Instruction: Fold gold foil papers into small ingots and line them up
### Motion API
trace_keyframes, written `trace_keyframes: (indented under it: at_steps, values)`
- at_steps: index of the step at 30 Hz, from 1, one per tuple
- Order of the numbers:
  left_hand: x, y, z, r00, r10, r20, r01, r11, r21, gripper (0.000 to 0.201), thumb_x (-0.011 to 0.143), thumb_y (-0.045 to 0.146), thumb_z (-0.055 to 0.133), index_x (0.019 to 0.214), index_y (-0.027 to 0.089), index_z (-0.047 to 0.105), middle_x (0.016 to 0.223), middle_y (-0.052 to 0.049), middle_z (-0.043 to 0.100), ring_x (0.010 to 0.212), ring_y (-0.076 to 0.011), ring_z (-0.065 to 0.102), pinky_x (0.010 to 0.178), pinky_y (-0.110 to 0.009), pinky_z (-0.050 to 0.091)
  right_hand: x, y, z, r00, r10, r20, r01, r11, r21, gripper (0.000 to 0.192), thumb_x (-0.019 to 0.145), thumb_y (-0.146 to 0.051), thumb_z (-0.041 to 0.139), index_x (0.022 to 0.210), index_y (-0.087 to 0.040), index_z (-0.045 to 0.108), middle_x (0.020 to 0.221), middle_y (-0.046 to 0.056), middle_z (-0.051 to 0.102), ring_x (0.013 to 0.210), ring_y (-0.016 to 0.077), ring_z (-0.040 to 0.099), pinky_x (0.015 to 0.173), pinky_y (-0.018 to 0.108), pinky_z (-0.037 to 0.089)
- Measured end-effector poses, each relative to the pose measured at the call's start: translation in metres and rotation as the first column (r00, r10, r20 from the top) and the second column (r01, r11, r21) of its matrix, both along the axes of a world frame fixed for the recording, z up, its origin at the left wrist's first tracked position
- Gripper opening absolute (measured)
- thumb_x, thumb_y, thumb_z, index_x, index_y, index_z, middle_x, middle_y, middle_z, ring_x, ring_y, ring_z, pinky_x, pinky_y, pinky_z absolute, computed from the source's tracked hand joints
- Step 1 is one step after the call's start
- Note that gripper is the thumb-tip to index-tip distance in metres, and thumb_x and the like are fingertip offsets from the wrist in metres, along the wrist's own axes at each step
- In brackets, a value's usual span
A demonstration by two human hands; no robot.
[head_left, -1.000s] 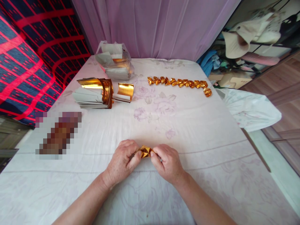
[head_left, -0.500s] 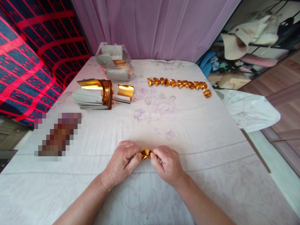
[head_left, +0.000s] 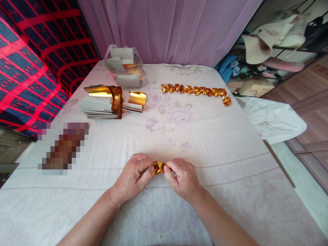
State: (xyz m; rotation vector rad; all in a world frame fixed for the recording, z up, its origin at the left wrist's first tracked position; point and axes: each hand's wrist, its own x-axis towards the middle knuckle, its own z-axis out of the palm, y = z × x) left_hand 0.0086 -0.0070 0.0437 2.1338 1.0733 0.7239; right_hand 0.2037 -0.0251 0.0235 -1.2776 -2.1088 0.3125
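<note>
A small folded piece of gold foil paper (head_left: 158, 167) is pinched between both my hands just above the white floral cloth (head_left: 217, 143). My left hand (head_left: 133, 177) grips its left end with thumb and fingers. My right hand (head_left: 183, 177) grips its right end. Most of the piece is hidden by my fingertips. A row of several finished gold folded pieces (head_left: 196, 91) lies across the far side of the table.
A stack of gold and white sheets (head_left: 102, 102) lies at the far left, with a smaller curled gold sheet (head_left: 137, 99) beside it. A clear plastic bag of sheets (head_left: 125, 66) sits behind. A blurred patch (head_left: 64, 147) is at the left. The table's right edge drops to a white cloth bundle (head_left: 274, 119).
My hands have pressed a little closer together, and the gold piece between them looks more compact. Nothing else on the table has moved.
</note>
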Motion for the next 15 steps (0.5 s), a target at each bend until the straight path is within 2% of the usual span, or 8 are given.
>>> trace_keyframes:
  at_steps: [8, 11, 15]
  values:
    - [0.0009, -0.0009, 0.0020, 0.999, -0.030, 0.030, 0.030, 0.999, -0.011, 0.036, 0.098, 0.024, 0.038, 0.063, 0.019, 0.044, 0.059, 0.003, 0.044, 0.057, -0.0122, 0.044, 0.062, -0.029, 0.038, -0.0001, -0.0003, -0.0006, 1.000, -0.002, 0.005, 0.002, 1.000, -0.005, 0.027, 0.092, -0.017, 0.043, 0.065, -0.021, 0.051, 0.058, -0.001, 0.056, 0.057, 0.0132, 0.051, 0.059, 0.028, 0.033]
    - [0.0007, -0.0006, -0.0003, 1.000, -0.022, -0.010, 0.022, 1.000, 0.013, 0.036, 0.097, 0.023, 0.039, 0.061, 0.019, 0.045, 0.058, 0.002, 0.045, 0.058, -0.0126, 0.045, 0.062, -0.029, 0.038, 0.0002, -0.0002, -0.0008, 1.000, -0.009, 0.019, 0.009, 1.000, 0.004, 0.028, 0.092, -0.016, 0.043, 0.065, -0.021, 0.051, 0.058, -0.001, 0.056, 0.057, 0.0133, 0.051, 0.060, 0.028, 0.033]
    - [0.0002, 0.0001, -0.0042, 0.992, 0.056, -0.116, -0.047, 0.995, 0.084, 0.032, 0.094, 0.022, 0.043, 0.063, 0.019, 0.050, 0.061, 0.001, 0.050, 0.061, -0.0141, 0.048, 0.062, -0.029, 0.036, -0.0008, -0.0005, 0.0003, 1.000, -0.008, 0.013, 0.008, 1.000, 0.027, 0.028, 0.092, -0.017, 0.044, 0.065, -0.021, 0.051, 0.057, -0.001, 0.055, 0.056, 0.0131, 0.049, 0.059, 0.028, 0.033]
